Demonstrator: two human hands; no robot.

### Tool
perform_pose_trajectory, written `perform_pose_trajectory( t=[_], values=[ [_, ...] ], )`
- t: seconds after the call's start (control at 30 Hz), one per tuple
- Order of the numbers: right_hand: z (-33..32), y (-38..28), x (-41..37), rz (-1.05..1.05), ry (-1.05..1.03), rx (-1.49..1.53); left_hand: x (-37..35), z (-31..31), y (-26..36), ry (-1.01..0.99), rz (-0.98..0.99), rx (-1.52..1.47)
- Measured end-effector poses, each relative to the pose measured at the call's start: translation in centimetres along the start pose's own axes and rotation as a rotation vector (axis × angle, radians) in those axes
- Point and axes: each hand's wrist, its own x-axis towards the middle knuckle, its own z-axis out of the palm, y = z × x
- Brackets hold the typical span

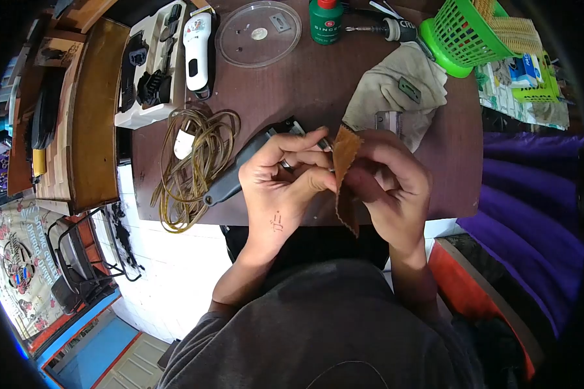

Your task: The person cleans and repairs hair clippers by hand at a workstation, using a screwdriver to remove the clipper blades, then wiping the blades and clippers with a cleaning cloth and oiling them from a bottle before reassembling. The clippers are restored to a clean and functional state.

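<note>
Over the table's front, my left hand (276,178) is closed, its fingertips pinching a small dark metal part (326,144) whose kind I cannot make out. My right hand (399,188) grips a brown cloth (346,152) with a zigzag-cut edge. The cloth hangs between both hands and meets the metal part at the left fingertips. Behind my left hand lies a dark hair clipper body (230,183), partly covered by it. Just beyond my right hand, a clipper blade (389,121) rests on a grey rag (376,87), with a flat dark plate (409,89) higher on the rag.
A coiled cord (198,162) lies at left. Farther back are a white clipper (198,52), a tray of attachments (178,96), a round clear lid (230,57) with small parts, a green oil bottle (326,26), a screwdriver (376,29) and a green basket (464,32).
</note>
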Motion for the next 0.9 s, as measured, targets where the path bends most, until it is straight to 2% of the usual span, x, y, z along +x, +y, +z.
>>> perform_pose_trajectory(
  t=[0.03,0.1,0.2,0.23,0.3,0.33,0.4,0.47,0.53,0.63,0.73,0.77,0.9],
  values=[
    [-0.2,-0.1,0.0,0.000,-0.002,0.000,0.0,-0.1,0.0,0.001,0.001,0.000],
    [-0.7,-0.5,-0.1,-0.014,-0.071,-0.185,-0.1,-0.3,-0.1,0.043,-0.013,0.001],
    [0.1,-0.7,-0.1,0.013,0.014,-0.159,0.1,-0.1,0.3,0.127,0.022,0.157],
    [0.2,-0.7,-0.1,0.015,0.014,-0.162,0.0,0.2,0.1,0.165,0.025,0.066],
    [0.2,-0.7,-0.3,-0.058,0.074,-0.385,0.0,0.1,0.2,0.180,0.060,0.136],
    [0.2,-0.7,-0.3,-0.057,0.074,-0.387,-0.1,0.1,0.3,0.194,0.097,0.209],
    [0.0,-0.6,-0.2,-0.143,0.067,-0.530,-0.4,0.0,0.1,0.198,0.111,0.201],
    [-0.1,-0.1,0.0,-0.179,0.084,-0.549,-0.7,0.4,0.2,0.192,0.125,0.191],
    [-0.2,0.1,0.3,-0.240,0.147,-0.718,-0.9,1.0,0.6,0.105,0.089,0.188],
    [-0.1,0.8,0.5,-0.303,0.190,-0.743,-1.4,1.5,-0.2,-0.063,0.016,0.073],
    [-0.1,1.1,0.3,-0.312,0.192,-0.752,-1.3,2.2,-0.4,-0.025,-0.005,-0.099],
    [-0.2,1.1,0.2,-0.306,0.182,-0.777,-1.3,1.7,-0.3,-0.091,-0.007,-0.037],
    [-0.3,1.4,0.0,-0.338,0.177,-0.809,-1.4,1.4,-0.3,-0.102,-0.031,-0.036]
  ],
)
